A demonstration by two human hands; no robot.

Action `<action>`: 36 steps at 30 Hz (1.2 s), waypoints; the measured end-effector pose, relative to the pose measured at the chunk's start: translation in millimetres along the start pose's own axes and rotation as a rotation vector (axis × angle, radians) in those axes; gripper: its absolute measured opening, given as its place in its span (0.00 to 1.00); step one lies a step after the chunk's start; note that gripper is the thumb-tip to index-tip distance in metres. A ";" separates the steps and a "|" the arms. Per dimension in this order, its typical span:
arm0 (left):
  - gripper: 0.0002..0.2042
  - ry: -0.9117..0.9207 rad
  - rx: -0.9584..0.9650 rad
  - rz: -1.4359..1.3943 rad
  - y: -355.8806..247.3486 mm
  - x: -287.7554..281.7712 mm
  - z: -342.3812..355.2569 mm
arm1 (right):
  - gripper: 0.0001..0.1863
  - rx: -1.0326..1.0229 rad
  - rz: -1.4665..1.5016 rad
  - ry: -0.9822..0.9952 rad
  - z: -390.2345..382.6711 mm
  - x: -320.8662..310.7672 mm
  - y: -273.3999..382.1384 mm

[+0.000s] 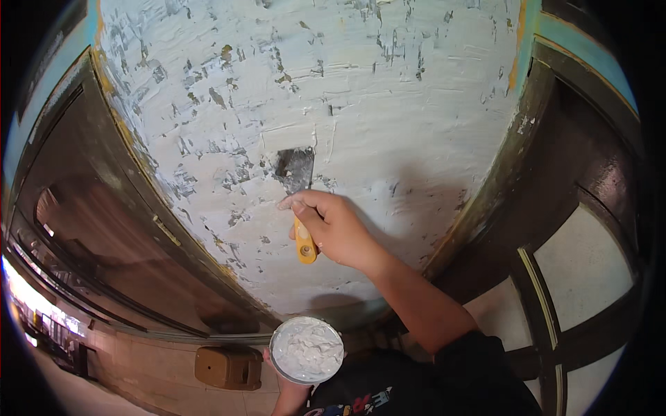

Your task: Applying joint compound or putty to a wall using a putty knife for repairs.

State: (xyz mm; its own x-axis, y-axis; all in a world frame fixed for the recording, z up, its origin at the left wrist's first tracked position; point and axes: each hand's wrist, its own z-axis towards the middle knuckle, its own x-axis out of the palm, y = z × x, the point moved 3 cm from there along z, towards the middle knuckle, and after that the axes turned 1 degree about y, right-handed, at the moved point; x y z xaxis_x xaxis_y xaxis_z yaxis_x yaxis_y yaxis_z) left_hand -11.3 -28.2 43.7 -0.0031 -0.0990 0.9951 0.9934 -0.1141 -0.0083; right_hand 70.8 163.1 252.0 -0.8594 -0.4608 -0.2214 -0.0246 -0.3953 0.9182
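In the head view, your right hand (334, 227) is curled around the yellow handle (305, 244) of a putty knife (297, 166), gripping it near the blade end, with your thumb lying along the handle and your index finger bent across its upper part; the handle's butt, with its hole, sticks out below your grip. The knife points up and its dark metal blade appears to lie against the wall (395, 104), left of the middle of the pale, patchily coated surface, beside some bare dark flecks. Your left hand (290, 390) is grasping a round tub (306, 319) of white paste (309, 352) from its left and below; most of that hand is hidden by the tub, so you cannot tell how every finger sits. The tub stands open toward you, below the knife and well apart from it, near your black shirt (409, 381).
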 end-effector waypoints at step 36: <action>0.50 -0.064 0.028 0.316 -0.5 -19.3 6.1 | 0.10 -0.587 -0.401 -0.054 -21.7 -35.9 25.5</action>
State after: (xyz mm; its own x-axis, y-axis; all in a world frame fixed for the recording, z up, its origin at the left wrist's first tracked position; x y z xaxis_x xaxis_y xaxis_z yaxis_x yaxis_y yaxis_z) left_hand -11.0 -20.3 25.1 0.3123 -0.0627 0.9479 0.9469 -0.0600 -0.3159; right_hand 112.1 152.2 276.2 -0.8664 -0.1561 -0.4743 -0.0780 -0.8959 0.4373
